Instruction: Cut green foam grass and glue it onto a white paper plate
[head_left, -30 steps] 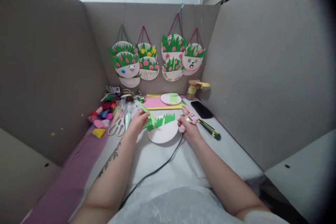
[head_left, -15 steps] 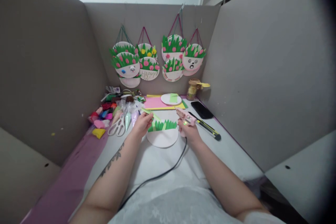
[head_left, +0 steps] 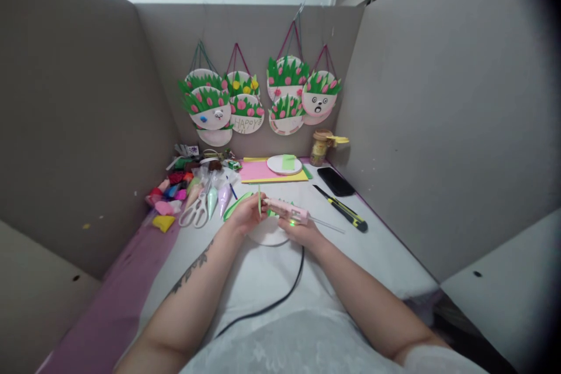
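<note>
My right hand grips a pink hot glue gun, its small green light lit and a clear glue stick poking out of the back. The nozzle points left and meets a light green paper strip that my left hand pinches upright. Below both hands lies a white paper plate with green paper grass along its upper edge, mostly covered by my hands and the gun. More green paper strips show just behind my left hand. A black cord runs from the gun toward my lap.
White scissors, piping bags and coloured clay lumps crowd the left. Pink and yellow sheets bear a white plate at the back. A utility knife, phone and lidded cup stand right. Decorated plates hang behind.
My right hand has brought the glue gun left and turned it sideways, nozzle at the strip. My left hand has turned the light green strip upright.
</note>
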`<state>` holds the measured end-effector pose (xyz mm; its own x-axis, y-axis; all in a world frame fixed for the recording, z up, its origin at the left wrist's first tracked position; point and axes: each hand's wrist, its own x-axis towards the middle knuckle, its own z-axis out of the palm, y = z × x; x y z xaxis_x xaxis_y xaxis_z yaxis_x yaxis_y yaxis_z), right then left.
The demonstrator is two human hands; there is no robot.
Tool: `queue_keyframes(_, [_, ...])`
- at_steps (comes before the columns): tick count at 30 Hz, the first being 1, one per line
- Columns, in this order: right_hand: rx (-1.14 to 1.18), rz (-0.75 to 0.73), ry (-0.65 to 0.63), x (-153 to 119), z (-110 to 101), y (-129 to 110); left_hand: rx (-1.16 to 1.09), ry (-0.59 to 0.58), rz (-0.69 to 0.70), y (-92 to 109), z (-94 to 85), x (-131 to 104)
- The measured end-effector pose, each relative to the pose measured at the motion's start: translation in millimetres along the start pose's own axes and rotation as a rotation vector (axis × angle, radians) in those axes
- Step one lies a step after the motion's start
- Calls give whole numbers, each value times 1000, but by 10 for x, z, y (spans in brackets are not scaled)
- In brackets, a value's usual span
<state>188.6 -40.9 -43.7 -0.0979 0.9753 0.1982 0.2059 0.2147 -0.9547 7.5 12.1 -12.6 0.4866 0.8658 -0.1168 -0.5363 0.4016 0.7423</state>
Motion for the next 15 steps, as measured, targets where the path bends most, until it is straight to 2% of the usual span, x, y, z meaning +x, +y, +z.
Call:
queue_keyframes(9, [-8, -36, -32, -2, 7, -40, 58, -45, 13, 12, 36, -26])
queue_keyframes(15, [-43, -27, -40, -17, -2, -64, 78, -41, 20, -29, -10, 9])
